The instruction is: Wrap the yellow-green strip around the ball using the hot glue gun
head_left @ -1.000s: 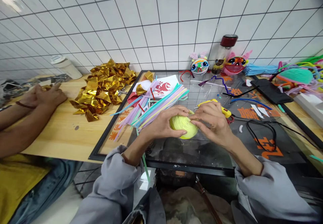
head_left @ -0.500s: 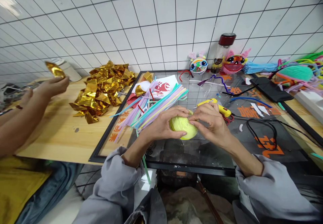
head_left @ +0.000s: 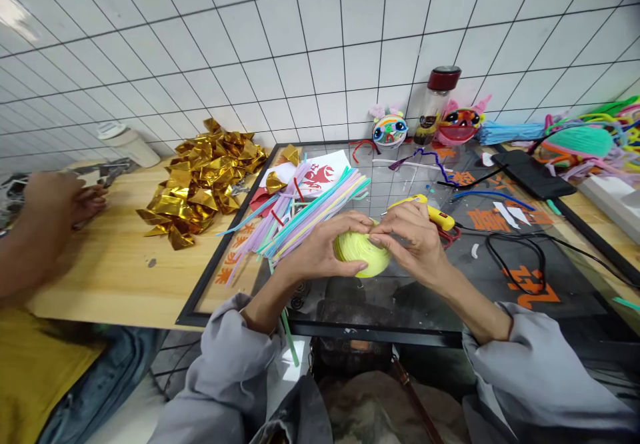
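A yellow ball (head_left: 361,255), apparently wound round with fuzzy strands, is held above the dark mat. My left hand (head_left: 325,247) clasps it from the left, thumb below and fingers over the top. At its upper right edge, my right hand (head_left: 407,234) pinches thumb and fingertips together against the ball; what lies between them is hidden. Behind my right hand lies a yellow glue gun (head_left: 440,217), partly covered. A bundle of pastel pipe cleaners (head_left: 310,214) spreads out beyond my left hand.
Crumpled gold foil pieces (head_left: 193,191) are heaped at left, near a co-worker's hand (head_left: 90,201). Along the wall stand two decorated animal-face balls (head_left: 389,131) and a bottle (head_left: 431,114). A black cable (head_left: 517,237) loops at right, near a phone-like black object (head_left: 533,176).
The co-worker's hand has moved down and left, and the gold piece it held up no longer shows. My hands stay around the yellow ball, with slight finger movement. The view has shifted slightly.
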`<state>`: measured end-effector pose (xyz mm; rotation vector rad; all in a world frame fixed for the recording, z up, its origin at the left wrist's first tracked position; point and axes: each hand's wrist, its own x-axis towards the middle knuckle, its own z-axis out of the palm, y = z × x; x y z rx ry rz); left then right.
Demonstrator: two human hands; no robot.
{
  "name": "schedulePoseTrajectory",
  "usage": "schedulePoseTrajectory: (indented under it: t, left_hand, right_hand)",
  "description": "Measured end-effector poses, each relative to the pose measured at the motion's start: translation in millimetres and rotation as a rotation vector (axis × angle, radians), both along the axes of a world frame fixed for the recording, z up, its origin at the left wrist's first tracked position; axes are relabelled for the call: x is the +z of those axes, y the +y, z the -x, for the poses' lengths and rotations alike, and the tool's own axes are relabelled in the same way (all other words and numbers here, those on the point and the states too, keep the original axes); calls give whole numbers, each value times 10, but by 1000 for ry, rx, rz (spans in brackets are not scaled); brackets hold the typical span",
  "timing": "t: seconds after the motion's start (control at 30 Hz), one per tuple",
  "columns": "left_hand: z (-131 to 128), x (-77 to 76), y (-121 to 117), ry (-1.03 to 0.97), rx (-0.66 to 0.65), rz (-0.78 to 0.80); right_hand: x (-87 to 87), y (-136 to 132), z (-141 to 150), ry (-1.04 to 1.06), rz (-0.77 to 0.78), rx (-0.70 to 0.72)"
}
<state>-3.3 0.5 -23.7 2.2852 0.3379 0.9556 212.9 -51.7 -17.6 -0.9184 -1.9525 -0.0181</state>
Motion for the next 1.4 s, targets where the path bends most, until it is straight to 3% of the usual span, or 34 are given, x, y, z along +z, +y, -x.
schedulePoseTrajectory:
  t: [0.3,0.53,0.67,0.8,0.87,1.0,1.1,1.27,1.4]
  left_hand:
    - [-9,29,-8,10,24,29]
    - [5,24,-9,31,66,45]
    - [36,-12,10,26,102,114]
    - [58,-26,24,27,137,207]
    - [60,-28,26,30,142,234]
    - [53,-36,22,17,136,282]
    - [55,-51,20,-12,128,329]
    - [80,-80,43,-3,109,246]
    - [93,-67,58,7,93,179]
  right_hand:
    - [16,31,29,65,50,20]
    - [30,12,129,-2,-88,-21]
    - [67,74,-30,-29,-96,-108]
    - [-61,247,-507,-142,-35,-596]
    - [-199,335,-729,-298,22,-735]
    - [-445,437,-887,-436,274,-789]
    - [-480,459,-823,-413,395,-804]
    - [-309,445,-722,-348,579,-853]
    - [-119,378,-673,-256,619,-877]
